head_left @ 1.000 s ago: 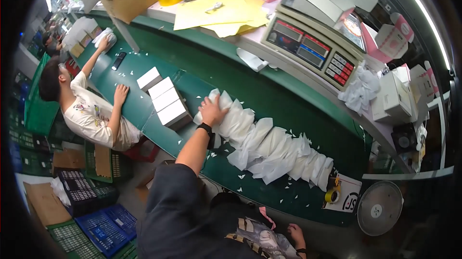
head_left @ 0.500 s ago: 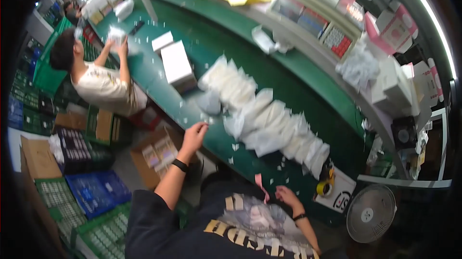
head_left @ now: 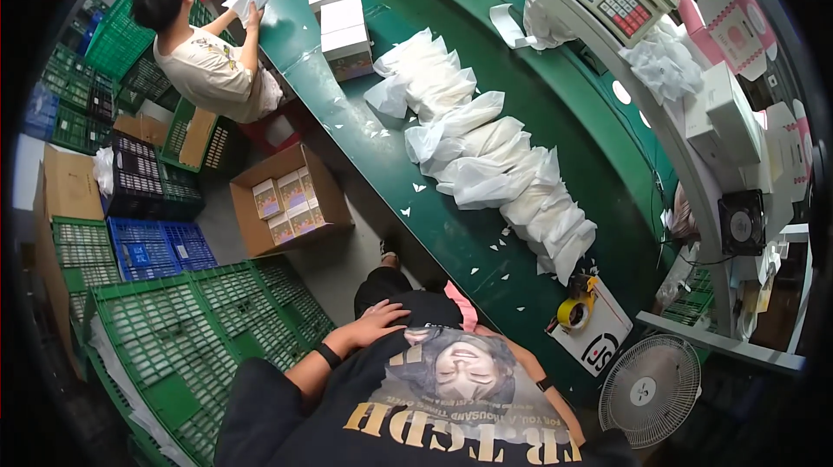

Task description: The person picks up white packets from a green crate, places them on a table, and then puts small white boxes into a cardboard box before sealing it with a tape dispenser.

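Observation:
My left hand (head_left: 378, 325) lies flat on the front of my black T-shirt (head_left: 347, 415), fingers stretched out and holding nothing. Close against the shirt on the other side is my right hand (head_left: 510, 349); its fingers are hidden behind the shirt. A pink strip (head_left: 461, 306) shows between my body and the table edge, near the right hand. On the green table (head_left: 382, 174) in front of me lies a long row of white plastic bags (head_left: 486, 155), packed side by side. Neither hand touches them.
Yellow tape (head_left: 573, 314) lies on a white sheet near a fan (head_left: 651, 391). White boxes (head_left: 345, 33) stand farther along the table. A co-worker (head_left: 208, 59) holds a white bag. An open carton (head_left: 291, 198) and green crates (head_left: 200, 337) stand on the left.
My left hand has drawn back from the table edge onto my shirt. My right hand has moved in against my body. The view has shifted, and the co-worker still handles a white bag.

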A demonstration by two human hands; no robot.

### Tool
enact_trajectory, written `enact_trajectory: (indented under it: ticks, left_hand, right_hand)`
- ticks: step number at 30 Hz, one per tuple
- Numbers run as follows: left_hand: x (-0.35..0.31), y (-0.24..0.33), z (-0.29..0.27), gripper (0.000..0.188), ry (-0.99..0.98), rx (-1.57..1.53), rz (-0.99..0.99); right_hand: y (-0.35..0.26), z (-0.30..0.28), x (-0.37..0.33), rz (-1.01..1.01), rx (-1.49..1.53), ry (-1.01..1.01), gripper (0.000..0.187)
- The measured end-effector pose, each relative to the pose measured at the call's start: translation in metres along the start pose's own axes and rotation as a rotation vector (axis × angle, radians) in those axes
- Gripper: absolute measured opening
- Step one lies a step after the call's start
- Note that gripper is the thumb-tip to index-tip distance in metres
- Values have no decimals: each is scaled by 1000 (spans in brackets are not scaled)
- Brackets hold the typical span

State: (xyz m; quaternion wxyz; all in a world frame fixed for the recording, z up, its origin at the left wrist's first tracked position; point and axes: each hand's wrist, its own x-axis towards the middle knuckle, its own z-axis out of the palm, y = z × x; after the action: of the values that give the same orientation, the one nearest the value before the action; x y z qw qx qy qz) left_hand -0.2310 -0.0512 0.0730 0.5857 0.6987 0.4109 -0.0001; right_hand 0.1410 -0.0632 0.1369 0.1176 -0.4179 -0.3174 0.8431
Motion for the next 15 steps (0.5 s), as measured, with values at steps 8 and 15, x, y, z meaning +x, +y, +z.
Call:
enact_trajectory:
  ticks: [8, 15]
  left_hand:
    - [-8, -17, 39, 58, 72, 80, 73]
    - [-23, 29, -8, 48, 181, -70, -92]
  right_hand:
    - [40, -11, 7, -238, -224, -83, 43]
    - [-28, 17, 15, 27, -741, 48, 38]
